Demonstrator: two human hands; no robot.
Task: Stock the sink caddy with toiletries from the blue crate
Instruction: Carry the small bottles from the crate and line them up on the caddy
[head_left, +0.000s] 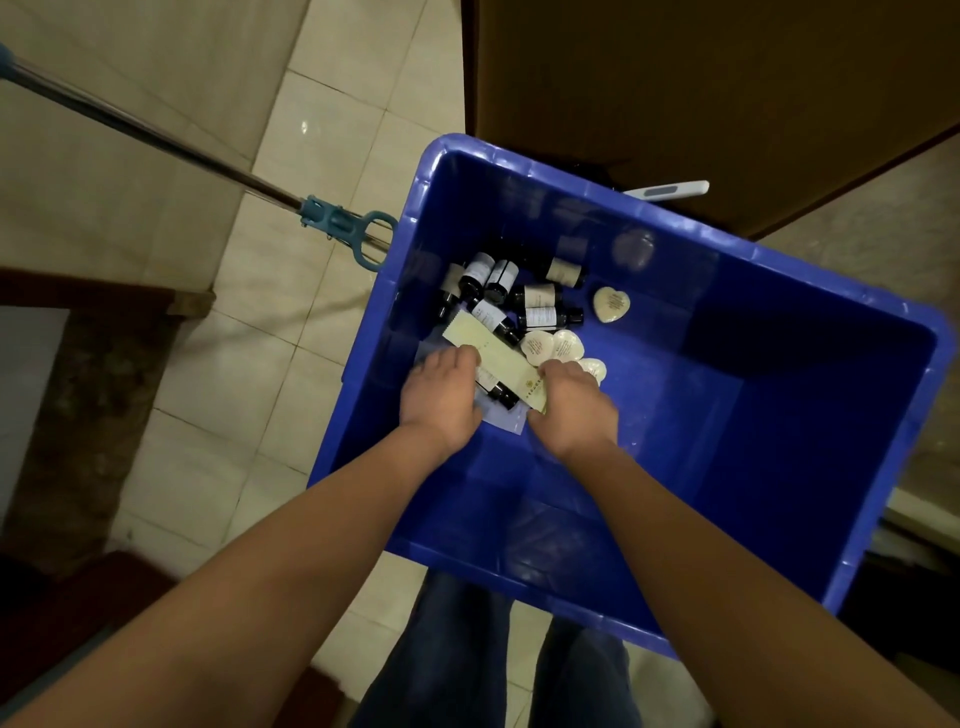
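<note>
The blue crate (779, 395) stands on the floor below me. In its near-left corner lie several small dark bottles with pale labels (540, 306), cream heart-shaped soaps (611, 305) and a long pale yellow sachet (493, 358). Both my hands reach down into the crate. My left hand (441, 400) grips the sachet's left part, its fingers curled over it. The sachet's right end is under the fingers of my right hand (571, 410). One dark bottle (501, 392) lies partly hidden beneath the sachet. No sink caddy is in view.
A mop with a metal handle and blue clamp (332, 221) lies across the tiled floor, touching the crate's left side. A brown wooden door (701, 88) stands behind the crate. A white object (670, 189) pokes out behind the far rim. My legs are below.
</note>
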